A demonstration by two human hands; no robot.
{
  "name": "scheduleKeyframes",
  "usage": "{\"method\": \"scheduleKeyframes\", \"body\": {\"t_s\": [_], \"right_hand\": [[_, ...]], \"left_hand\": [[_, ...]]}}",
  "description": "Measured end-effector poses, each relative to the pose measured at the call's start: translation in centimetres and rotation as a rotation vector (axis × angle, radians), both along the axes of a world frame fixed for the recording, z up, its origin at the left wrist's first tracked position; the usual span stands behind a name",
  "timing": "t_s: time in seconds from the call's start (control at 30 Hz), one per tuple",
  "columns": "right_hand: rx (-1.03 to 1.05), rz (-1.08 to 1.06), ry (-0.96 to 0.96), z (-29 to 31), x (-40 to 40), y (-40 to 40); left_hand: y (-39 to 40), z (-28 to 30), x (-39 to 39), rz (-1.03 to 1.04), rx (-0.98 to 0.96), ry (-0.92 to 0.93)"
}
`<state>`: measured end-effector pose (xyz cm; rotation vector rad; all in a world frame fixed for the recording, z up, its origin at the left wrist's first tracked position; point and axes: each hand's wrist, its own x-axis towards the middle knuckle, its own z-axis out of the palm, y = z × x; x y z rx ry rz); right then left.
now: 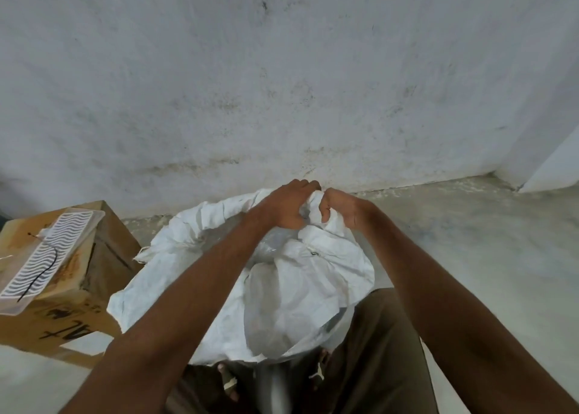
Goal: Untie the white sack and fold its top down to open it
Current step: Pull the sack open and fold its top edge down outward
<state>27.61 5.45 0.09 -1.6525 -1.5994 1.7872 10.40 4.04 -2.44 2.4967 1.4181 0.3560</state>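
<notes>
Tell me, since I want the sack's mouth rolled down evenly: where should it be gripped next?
Probably the sack rim's right part, bunched and falling inward, from above. The left side is already rolled outward. Both hands, left and right, pinch the far rim by the wall.

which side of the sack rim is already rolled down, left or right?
The left side of the white sack, nearest the cardboard box, is folded outward into a thick roll. The right side is still bunched up, gripped by the left hand and right hand.
</notes>
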Motion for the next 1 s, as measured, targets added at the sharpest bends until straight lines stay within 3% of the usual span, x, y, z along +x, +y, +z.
{"method": "scheduleKeyframes", "body": {"t_s": [0.1, 0.2, 0.27, 0.4, 0.53, 0.6, 0.67, 0.73, 0.87, 1.0], "right_hand": [[0.043, 0.038, -0.029, -0.5, 0.5, -0.5], [0.271, -0.016, -0.299, -1.5, 0.7, -2.3], [0.296, -0.082, -0.396, -2.3, 1.1, -3.6], [0.141, -0.261, -0.059, -2.3, 1.3, -3.8], [0.106, -0.403, 0.098, -1.8, 0.6, -2.8], [0.076, -0.447, 0.182, -2.0, 0.1, -2.1], [0.041, -0.493, 0.250, -1.9, -0.4, -1.8], [0.042, -0.542, 0.291, -1.0, -1.0, -2.0], [0.057, -0.684, 0.392, 0.5, -0.9, -2.2], [0.002, -0.796, 0.546, 0.4, 1.0, -2.4]], "left_hand": [[0.8, -0.1, 0.6, 0.137, 0.022, 0.051], [1.6, 0.0, 0.2, 0.229, 0.012, 0.083], [2.1, 0.0, 0.4, 0.230, 0.014, 0.107], [1.9, 1.3, 1.3, 0.204, -0.041, 0.019], [-1.6, 1.7, 1.5, 0.191, 0.141, -0.405], [-4.8, 1.6, 1.6, 0.170, -0.001, -0.528], [-7.9, 1.0, 1.3, 0.188, -0.301, -0.422], [-9.7, -0.4, 0.6, 0.233, -0.393, -0.290], [-11.1, -2.1, -1.1, 0.360, -0.143, -0.212], [-12.7, -2.1, -1.3, 0.353, 0.135, -0.033]]}}
